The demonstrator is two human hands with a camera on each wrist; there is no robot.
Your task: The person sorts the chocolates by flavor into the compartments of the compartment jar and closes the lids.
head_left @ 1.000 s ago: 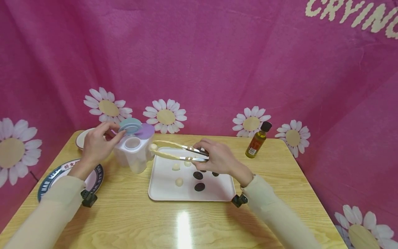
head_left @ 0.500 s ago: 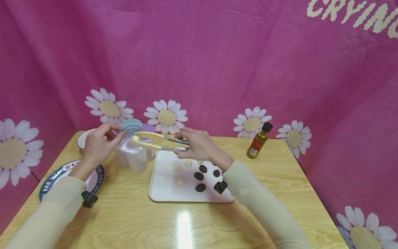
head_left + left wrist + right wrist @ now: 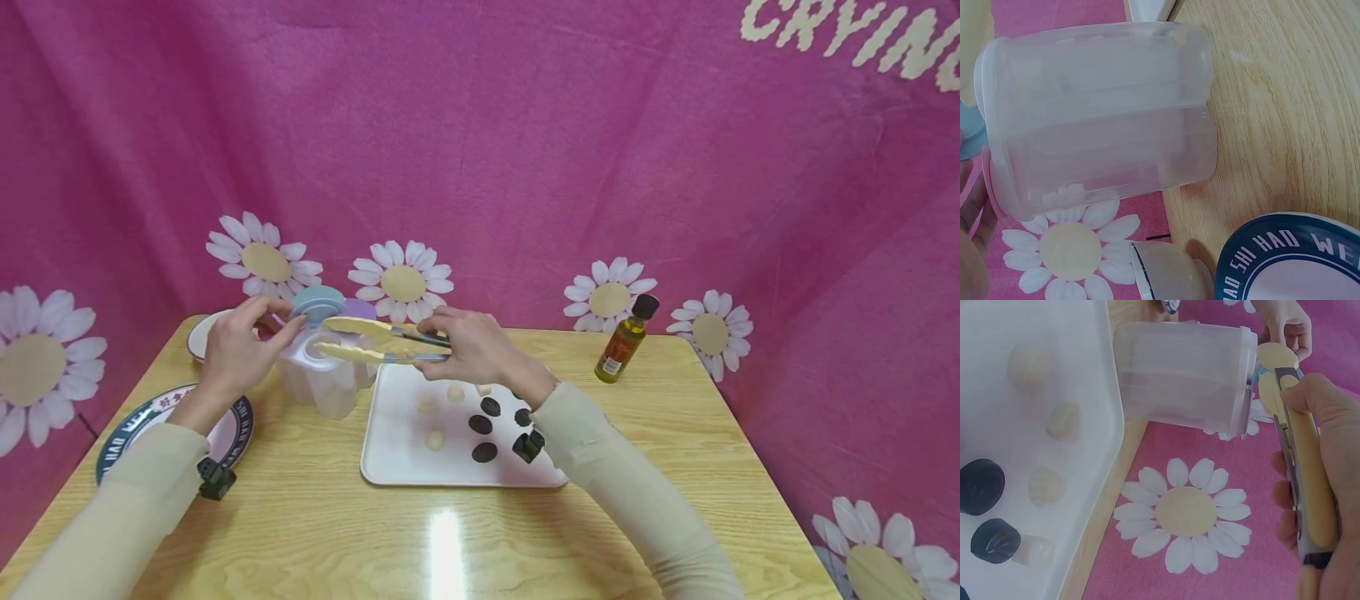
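Observation:
In the head view my left hand (image 3: 243, 346) pinches the raised blue lid (image 3: 317, 302) of a clear plastic storage container (image 3: 332, 387). This container stands upright with several coloured flip lids, a purple lid (image 3: 360, 309) among them. My right hand (image 3: 476, 346) grips tongs (image 3: 354, 353) with cream tips and metal arms. Their tips are parted over the round opening, with no piece visible between them. From the right wrist, the fingers wrap the tongs' handle (image 3: 1311, 475). The left wrist view shows a pale yellow patch (image 3: 1179, 35) near the container's base.
A white tray (image 3: 397, 462) in the middle of the wooden table bears cream pieces (image 3: 435, 439) and dark chocolate-like pieces (image 3: 483, 452). An oil bottle (image 3: 619, 348) stands back right. At left are a lettered plate (image 3: 242, 421) and a white bowl (image 3: 198, 337).
My right hand has brought the tongs left from above the tray to over the container's opening. The cream ball has left their tips. My left hand stays at the blue lid.

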